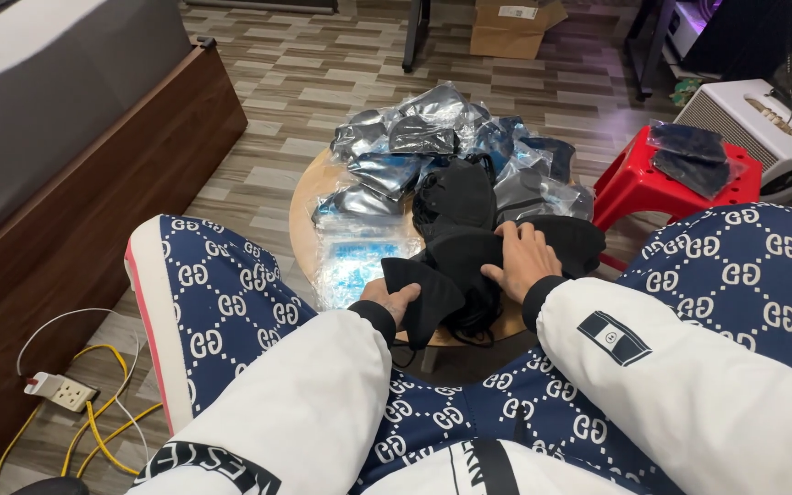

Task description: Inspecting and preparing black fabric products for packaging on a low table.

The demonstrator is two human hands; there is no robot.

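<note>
The person is sitting with both arms in white sleeves reaching toward a small round wooden table (302, 213) at the centre of the frame. The left hand (390, 301), just below centre, is closing its fingers on a single black face mask (422, 295); the mask is lying partly under the thumb and is projecting to the right of and below the hand, over the near edge of the table. The right hand (517, 260), slightly right of centre, is resting palm down with the fingers spread and slightly curled on a pile of loose black masks (469, 225); it is pressing on the pile rather than enclosing any one piece. The pile is extending from beneath the right hand toward the upper centre of the frame, and the held mask is touching its lower left edge. Behind the pile, clear plastic packets of dark masks (414, 137) are lying heaped across the far half of the table. A flat transparent packet with blue contents (355, 261) is lying just left of the left hand. At the right of the frame, a red plastic stool (639, 188) is carrying two more packets (694, 158). At the lower left, a white power strip (61, 391) with yellow and white cables is lying on the wooden floor.
</note>
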